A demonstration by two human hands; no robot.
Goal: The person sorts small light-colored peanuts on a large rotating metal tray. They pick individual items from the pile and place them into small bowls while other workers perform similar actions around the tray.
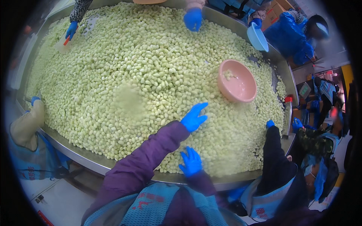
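Observation:
Pale green, oval, grape-like fruits (pixel 152 65) lie in a wide, deep layer across a metal sorting table (pixel 84 160). My left hand (pixel 194 117), in a blue glove and purple sleeve, reaches over the fruits with its fingers apart. Closer to my body, my right hand (pixel 191 163), also blue-gloved, rests at the near part of the layer with spread fingers. Neither hand shows anything held. Beyond my left hand, to the right, a pink plastic basin (pixel 240 86) sits tilted on the fruits with a few of them inside.
Co-workers' gloved hands reach in around the table: one (pixel 71 30) with a red-handled tool at far left, one (pixel 193 19) opposite, one (pixel 270 123) at right. Another person holds a light blue basin (pixel 257 38) at the far rim. Cardboard boxes (pixel 275 12) stand behind.

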